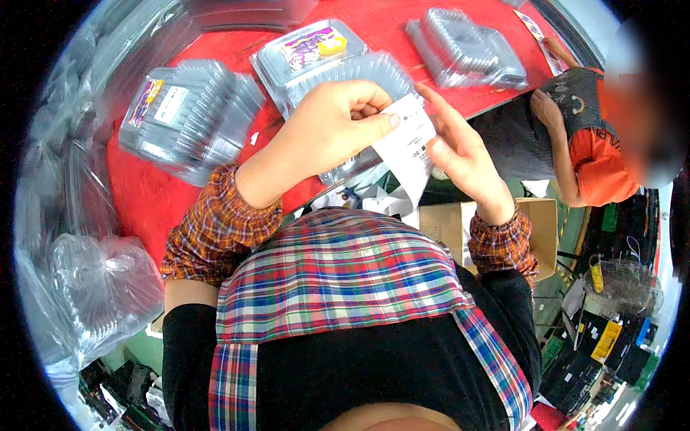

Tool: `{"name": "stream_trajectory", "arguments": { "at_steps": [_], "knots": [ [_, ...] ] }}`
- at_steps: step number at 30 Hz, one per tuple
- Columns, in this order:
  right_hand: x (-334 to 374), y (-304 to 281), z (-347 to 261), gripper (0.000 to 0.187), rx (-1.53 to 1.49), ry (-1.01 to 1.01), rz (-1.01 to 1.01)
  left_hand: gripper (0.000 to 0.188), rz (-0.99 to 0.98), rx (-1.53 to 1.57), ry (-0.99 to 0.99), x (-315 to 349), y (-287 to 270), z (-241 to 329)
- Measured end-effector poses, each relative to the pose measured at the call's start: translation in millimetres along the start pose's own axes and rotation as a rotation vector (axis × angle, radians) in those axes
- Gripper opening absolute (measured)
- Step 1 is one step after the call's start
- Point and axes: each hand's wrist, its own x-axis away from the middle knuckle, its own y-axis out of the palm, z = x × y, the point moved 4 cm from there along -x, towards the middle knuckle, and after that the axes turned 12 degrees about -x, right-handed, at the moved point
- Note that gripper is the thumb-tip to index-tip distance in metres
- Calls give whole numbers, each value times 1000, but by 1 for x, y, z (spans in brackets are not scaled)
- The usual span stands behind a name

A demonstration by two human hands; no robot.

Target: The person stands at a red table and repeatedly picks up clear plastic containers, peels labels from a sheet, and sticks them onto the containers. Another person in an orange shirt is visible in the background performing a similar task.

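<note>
A white strip of printed paper labels [407, 144] hangs in front of me, its lower part trailing down past the table edge. My left hand [327, 121] is closed, pinching the strip's upper left edge between thumb and fingers. On the strip's other side my right hand [466, 156] has its fingers apart, with thumb and fingertips close to the paper; whether they touch it I cannot tell. Just beyond my hands lie clear plastic clamshell boxes [363, 72], partly hidden by the left hand. One lid beside them bears a purple and yellow label [313, 49].
The red table [140, 215] carries a nested clamshell stack [198, 108] at left and another [467, 54] at far right. Plastic-wrapped containers [104, 287] stand at the left. A cardboard box [539, 233] is below right. Another person [607, 158] sits at the right, near a label strip [535, 36].
</note>
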Motion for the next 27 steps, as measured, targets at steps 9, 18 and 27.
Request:
{"name": "stream_trajectory", "arguments": {
  "at_steps": [9,18,27],
  "knots": [
    [-15,12,26,17,-30,253,121,16,13,-156,-21,6,-9,-17],
    [-56,20,20,22,-352,652,115,18,591,-588,197,15,-55,-28],
    [-111,6,41,28,-123,821,43,23,640,-684,240,17,-64,-74]
  ]
}}
